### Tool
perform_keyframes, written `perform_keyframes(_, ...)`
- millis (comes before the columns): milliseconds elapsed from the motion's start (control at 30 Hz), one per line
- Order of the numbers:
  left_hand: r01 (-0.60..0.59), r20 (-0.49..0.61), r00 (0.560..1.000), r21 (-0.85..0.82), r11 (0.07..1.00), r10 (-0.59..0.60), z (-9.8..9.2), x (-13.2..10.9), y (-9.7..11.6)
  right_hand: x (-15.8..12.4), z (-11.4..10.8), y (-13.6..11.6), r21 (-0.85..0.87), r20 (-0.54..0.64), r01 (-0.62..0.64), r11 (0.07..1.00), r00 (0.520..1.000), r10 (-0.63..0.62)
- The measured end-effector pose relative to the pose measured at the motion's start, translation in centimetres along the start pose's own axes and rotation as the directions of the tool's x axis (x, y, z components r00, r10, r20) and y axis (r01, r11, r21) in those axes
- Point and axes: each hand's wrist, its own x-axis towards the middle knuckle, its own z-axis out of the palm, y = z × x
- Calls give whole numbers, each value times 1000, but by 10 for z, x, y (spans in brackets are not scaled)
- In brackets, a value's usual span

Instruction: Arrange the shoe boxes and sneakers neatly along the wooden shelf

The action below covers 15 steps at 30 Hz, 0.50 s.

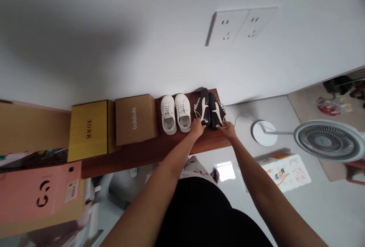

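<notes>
On the right end of a dark wooden shelf (212, 144) lie two dark brown sneakers with cream stripes, turned on their sides with their soles toward each other. My left hand (197, 126) grips the heel end of the left brown sneaker (203, 106). The heel end of the right brown sneaker (217, 112) is held in my right hand (227, 129). Just left of them stands a pair of white sneakers, the nearer one (183, 113) and its mate (168, 114), upright with toes toward the wall.
Left along the shelf are a brown shoebox (135, 119), a yellow shoebox (88, 131) and an open pink box (37, 190). A wall socket plate (242, 24) is above. On the floor at right stand a fan (325, 140) and a white printed pack (288, 172).
</notes>
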Motion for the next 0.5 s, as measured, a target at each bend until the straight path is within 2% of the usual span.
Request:
perform_keyframes(133,-12,11,1000,-18,1000,12,-4,6,-1,5,-5,1,164,140,-77,983,989,54)
perform_keyframes(267,-88,56,995,4,996,87,-16,7,5,8,-15,-2,182,121,-29,983,993,7)
perform_keyframes(367,-176,95,981,65,982,170,-23,6,16,14,-24,-8,61,83,53,997,995,-58)
perform_keyframes(500,-212,152,971,208,955,183,-28,2,33,22,-33,-20,-176,93,111,978,991,-95)
